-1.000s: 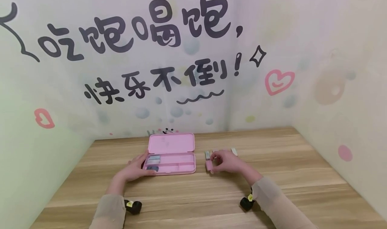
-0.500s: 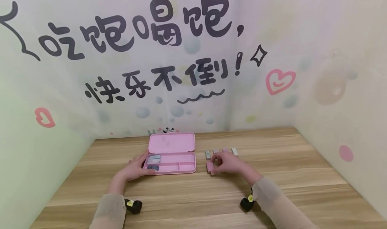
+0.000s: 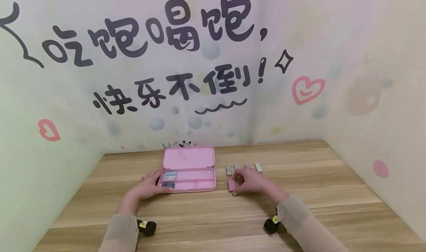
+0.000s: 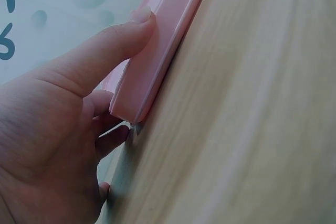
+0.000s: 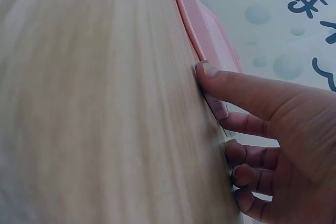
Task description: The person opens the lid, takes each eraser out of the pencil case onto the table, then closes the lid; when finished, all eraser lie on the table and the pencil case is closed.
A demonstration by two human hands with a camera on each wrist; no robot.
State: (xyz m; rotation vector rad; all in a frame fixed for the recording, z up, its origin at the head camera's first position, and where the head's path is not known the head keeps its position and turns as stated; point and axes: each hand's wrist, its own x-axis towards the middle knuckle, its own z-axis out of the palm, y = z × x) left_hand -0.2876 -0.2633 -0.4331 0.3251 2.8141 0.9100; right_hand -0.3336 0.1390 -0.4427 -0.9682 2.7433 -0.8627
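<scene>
An open pink pencil case (image 3: 188,185) lies on the table with its lid (image 3: 189,157) tipped back. My left hand (image 3: 148,185) holds its left end, the thumb over the front edge and the fingers at the side. Inside the case, at the left, are light grey-blue blocks (image 3: 169,175) and a dark grey piece (image 3: 168,185). To the right of the case my right hand (image 3: 251,180) pinches a small pink block (image 3: 231,185) between thumb and index finger, down at the tabletop. The right wrist view shows that block (image 5: 216,107) partly hidden by the thumb.
Behind the right hand stands a row of small blocks: a grey-green one (image 3: 228,170), a greyish-pink one (image 3: 237,167), a pink-purple one (image 3: 247,165) and a white one (image 3: 258,167). A printed wall (image 3: 213,126) borders the wooden table (image 3: 206,222) at the back.
The right hand has brought the pink block slightly toward the person, away from the grey-green block. Blocks behind that hand show more fully. The left hand and case have stayed put.
</scene>
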